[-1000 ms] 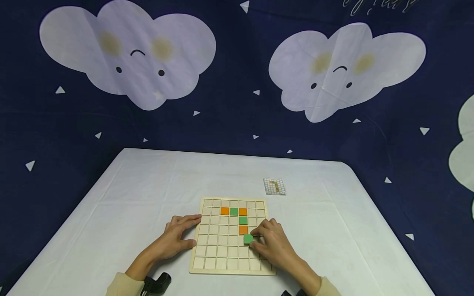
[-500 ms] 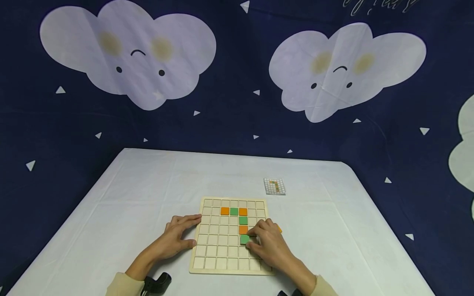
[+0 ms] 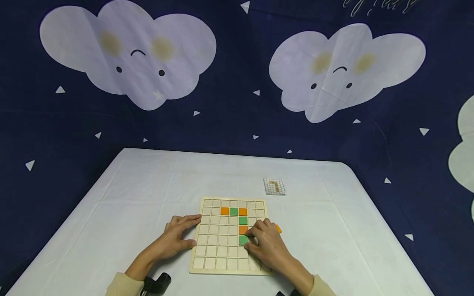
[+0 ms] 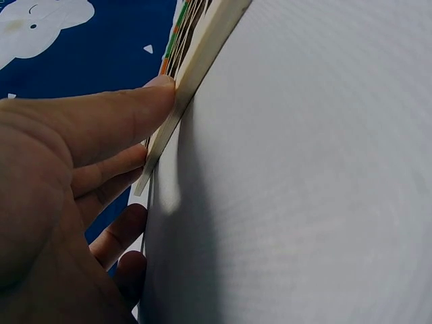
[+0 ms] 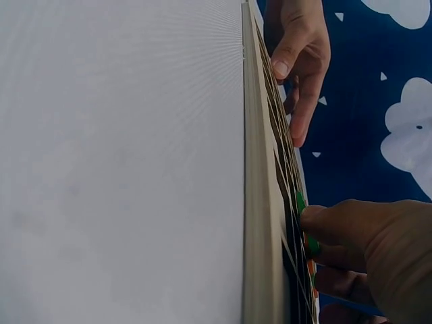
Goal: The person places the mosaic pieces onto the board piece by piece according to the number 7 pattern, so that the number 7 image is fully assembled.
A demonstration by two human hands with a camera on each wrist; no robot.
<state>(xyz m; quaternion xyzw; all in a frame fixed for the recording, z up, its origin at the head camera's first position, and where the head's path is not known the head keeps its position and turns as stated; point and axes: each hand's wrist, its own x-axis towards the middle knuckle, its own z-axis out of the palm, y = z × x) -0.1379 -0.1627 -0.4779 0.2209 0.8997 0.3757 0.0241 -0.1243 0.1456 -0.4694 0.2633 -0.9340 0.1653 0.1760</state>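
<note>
A wooden grid board [image 3: 216, 250] lies on the white table, bearing orange and green square tiles in several cells. My right hand [image 3: 269, 245] is over the board's right side, thumb and fingertips pinching the right part of a green tile [image 3: 242, 240], which lies in the cell just below an orange tile [image 3: 242, 230]. In the right wrist view the thumb [image 5: 317, 219] meets the green tile's edge. My left hand [image 3: 172, 238] rests against the board's left edge with fingers extended; the left wrist view shows its thumb [image 4: 152, 108] touching the wooden rim.
A small card [image 3: 274, 186] printed with a coloured grid pattern lies beyond the board's top right corner. Another orange tile [image 3: 279, 228] shows partly behind the right hand, beside the board. Dark cloth with clouds [image 3: 237, 131] hangs behind the table.
My right hand has moved slightly left with the green tile, which now sits lined up in its cell under the orange one. The left hand has stayed put.
</note>
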